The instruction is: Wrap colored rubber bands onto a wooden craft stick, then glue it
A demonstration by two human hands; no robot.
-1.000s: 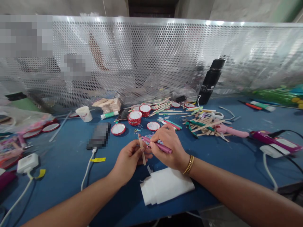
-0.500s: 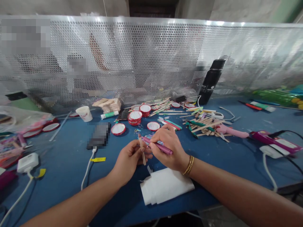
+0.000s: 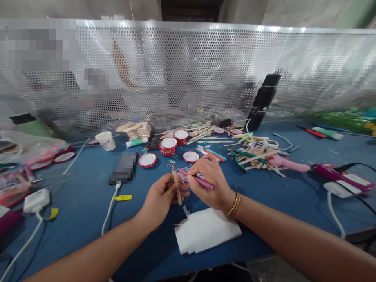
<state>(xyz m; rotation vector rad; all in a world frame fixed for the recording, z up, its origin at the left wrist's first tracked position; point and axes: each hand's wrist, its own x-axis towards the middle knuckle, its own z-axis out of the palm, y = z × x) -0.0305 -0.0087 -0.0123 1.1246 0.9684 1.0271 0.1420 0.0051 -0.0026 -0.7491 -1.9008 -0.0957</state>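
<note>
Between the thumb and fingers of my left hand is a flat wooden craft stick, held near upright with a darker patch at its top end. My right hand grips a pink-purple marker pen like a writing tool, its tip pointing left, close to the stick's upper part. Whether the tip touches the wood I cannot tell. Small coloured rubber bands lie on the table behind my fingers, partly hidden. Just below my hands rests a folded white cloth or tissue.
Red round tins stand beyond my hands, with a phone and paper cup to the left. A pile of craft sticks, a black bottle and a pink-handled tool are rightward. A perforated metal screen closes the back.
The marker's tip has shifted slightly away from the stick, to the right. My left hand keeps the same hold, and the whole view has moved a little.
</note>
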